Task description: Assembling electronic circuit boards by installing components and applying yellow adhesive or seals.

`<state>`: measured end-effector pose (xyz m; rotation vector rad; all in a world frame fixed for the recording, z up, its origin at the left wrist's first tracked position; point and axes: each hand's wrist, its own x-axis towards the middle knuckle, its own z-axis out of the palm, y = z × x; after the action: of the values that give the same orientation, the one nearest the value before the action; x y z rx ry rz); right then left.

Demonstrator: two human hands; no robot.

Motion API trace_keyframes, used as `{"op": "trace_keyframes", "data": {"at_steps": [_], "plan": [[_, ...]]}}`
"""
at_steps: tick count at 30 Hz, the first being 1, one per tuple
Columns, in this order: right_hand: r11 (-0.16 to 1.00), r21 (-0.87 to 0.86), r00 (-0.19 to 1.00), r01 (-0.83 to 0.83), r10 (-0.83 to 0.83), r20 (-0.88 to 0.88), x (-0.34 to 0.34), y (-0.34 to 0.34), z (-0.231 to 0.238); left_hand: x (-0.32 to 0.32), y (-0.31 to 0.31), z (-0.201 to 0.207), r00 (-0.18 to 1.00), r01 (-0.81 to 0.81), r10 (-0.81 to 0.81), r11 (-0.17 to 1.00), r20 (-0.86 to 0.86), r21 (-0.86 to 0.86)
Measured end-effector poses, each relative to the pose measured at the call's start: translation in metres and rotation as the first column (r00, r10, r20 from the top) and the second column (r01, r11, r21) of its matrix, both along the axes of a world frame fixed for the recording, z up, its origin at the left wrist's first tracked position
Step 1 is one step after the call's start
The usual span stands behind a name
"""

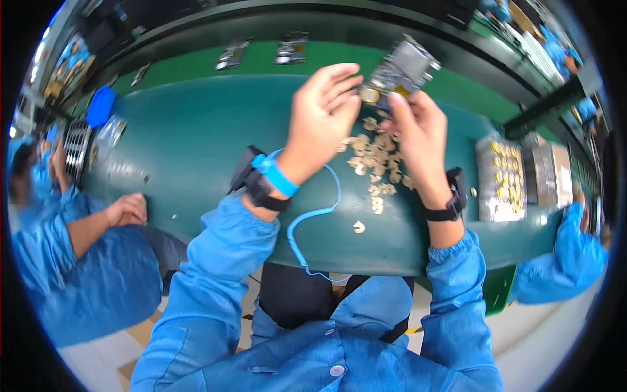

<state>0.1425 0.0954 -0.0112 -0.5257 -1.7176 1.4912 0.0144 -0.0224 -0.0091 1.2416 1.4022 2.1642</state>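
My right hand (421, 134) grips a circuit board (401, 68) by its near edge, thumb on top, and holds it tilted above the far side of the green table. The board carries dark and silver parts, with a round yellowish disc (370, 95) at its lower left corner. Beside that corner is my left hand (324, 114), its fingers stretched toward the board with gaps between them; nothing shows in it. A loose heap of small tan round pieces (375, 157) lies under and in front of my hands, partly hidden by the right one.
Two more boards (291, 48) lie on the green strip at the back. A blue coiled cord (294, 238) runs from my left wristband. At right stand a clear tray of yellow discs (503, 176) and a box (552, 173). People in blue sit on both sides.
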Motion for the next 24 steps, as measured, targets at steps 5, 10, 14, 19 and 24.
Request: {"op": "trace_keyframes", "data": {"at_steps": [5, 10, 14, 19, 24], "plan": [[0.996, -0.059, 0.997, 0.072, -0.074, -0.036, 0.007, 0.039, -0.026, 0.047, -0.024, 0.057, 0.769, -0.023, 0.151, 0.978, -0.621, 0.209], [0.988, 0.056, 0.988, 0.146, -0.148, 0.038, 0.010, 0.039, -0.018, 0.141, -0.094, 0.122, 0.534, 0.081, 0.098, 0.983, -0.840, 0.166], [0.986, 0.064, 0.987, 0.152, -0.156, 0.050, -0.004, 0.056, -0.021, 0.146, -0.118, 0.143, 0.417, 0.046, 0.327, 0.924, -0.848, 0.379], [0.981, 0.109, 0.969, 0.161, -0.178, 0.171, -0.031, 0.116, -0.016, 0.151, -0.121, 0.128, 0.516, -0.098, 0.536, 0.812, -0.668, 0.576], [0.958, 0.164, 0.892, 0.234, -0.279, 0.357, -0.064, 0.179, -0.036, 0.124, -0.142, 0.135, 0.601, 0.021, 0.320, 0.910, -0.733, 0.415]]}}
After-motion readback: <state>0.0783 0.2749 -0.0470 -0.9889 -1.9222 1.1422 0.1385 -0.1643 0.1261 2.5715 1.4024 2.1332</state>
